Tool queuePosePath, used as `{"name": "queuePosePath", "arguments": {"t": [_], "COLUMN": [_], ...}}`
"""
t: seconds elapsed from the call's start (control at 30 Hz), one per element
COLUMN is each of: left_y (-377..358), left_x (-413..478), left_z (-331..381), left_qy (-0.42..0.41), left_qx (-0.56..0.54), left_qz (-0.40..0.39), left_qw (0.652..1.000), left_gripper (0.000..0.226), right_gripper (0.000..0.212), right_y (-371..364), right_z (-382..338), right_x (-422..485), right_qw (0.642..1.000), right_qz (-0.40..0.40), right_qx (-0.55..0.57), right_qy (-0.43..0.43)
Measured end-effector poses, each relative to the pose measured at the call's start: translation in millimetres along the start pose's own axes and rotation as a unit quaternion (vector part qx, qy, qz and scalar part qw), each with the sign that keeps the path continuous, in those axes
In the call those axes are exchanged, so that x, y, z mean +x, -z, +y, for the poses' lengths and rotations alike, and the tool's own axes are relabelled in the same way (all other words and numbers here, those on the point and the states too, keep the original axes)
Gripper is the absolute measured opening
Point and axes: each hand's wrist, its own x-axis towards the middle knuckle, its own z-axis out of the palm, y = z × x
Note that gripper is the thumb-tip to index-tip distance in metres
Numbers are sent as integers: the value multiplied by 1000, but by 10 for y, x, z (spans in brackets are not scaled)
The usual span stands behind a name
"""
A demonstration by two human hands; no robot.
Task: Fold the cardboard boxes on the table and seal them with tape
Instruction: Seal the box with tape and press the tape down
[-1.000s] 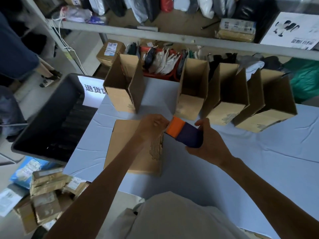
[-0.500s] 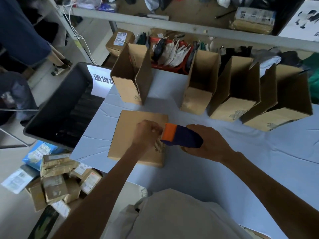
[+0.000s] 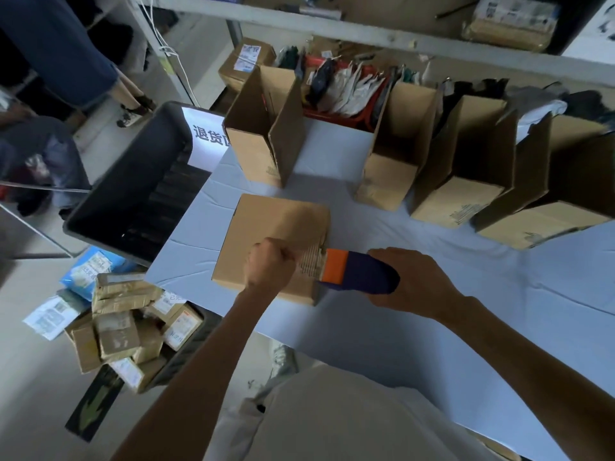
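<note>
Cardboard, brown: one closed box (image 3: 266, 227) lying flat at the near left of the table (image 3: 432, 344), left hand (image 3: 269, 262) fisted on its lid (whether it pins a tape end cannot be told), right hand (image 3: 416, 284) wrapped round the orange-and-purple tape dispenser (image 3: 356, 272) at the box's right edge. Advised: press the lid flat and draw the dispenser straight along the seam. Adjacent: open boxes (image 3: 461, 168) upright behind, liable to be knocked; grey bin (image 3: 133, 194) and floor parcels (image 3: 123, 324) leftward, apart from the work.

Dark bin (image 3: 133, 181) at left, taped parcels (image 3: 116, 337) heaped on the floor (image 3: 40, 410), grey shelf (image 3: 366, 36) behind
</note>
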Motion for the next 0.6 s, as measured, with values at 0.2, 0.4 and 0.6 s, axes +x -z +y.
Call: {"name": "queuePosePath", "arguments": {"t": [0.2, 0.4, 0.6], "left_y": [216, 197, 145], "left_x": [96, 126, 109], "left_z": [-157, -193, -188], "left_qy": [16, -7, -27], "left_qx": [30, -13, 27], "left_qz": [37, 22, 22], "left_qw": [999, 1000, 999], "left_gripper": [22, 15, 29], "right_gripper": [45, 39, 36], "right_y": [249, 175, 116], "right_z": [147, 183, 259], "right_x": [-172, -150, -95], "right_qw": [998, 998, 995], "right_qz": [11, 7, -5], "right_qx": [-63, -60, -87], "right_qy": [-12, -29, -39]}}
